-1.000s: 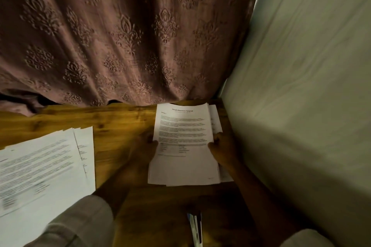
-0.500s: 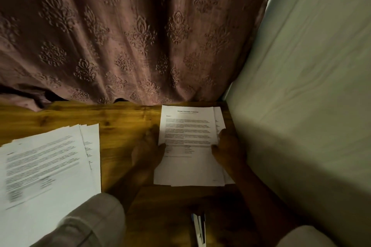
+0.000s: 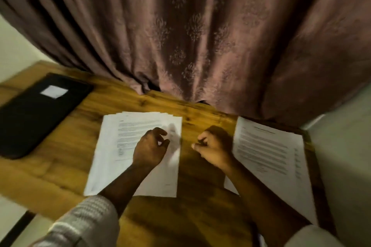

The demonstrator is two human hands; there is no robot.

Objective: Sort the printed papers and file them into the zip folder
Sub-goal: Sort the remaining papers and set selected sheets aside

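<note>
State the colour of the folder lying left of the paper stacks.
Black folder, white label; head view.

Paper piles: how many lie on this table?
2: the middle pile, fanned, and the right pile by the wall. More may lie out of view.

A black zip folder (image 3: 36, 118) with a white label lies flat at ten o'clock. One slightly fanned stack of printed papers (image 3: 112, 146) sits mid-table. A second stack (image 3: 267, 152) lies at three o'clock, well apart.
</note>
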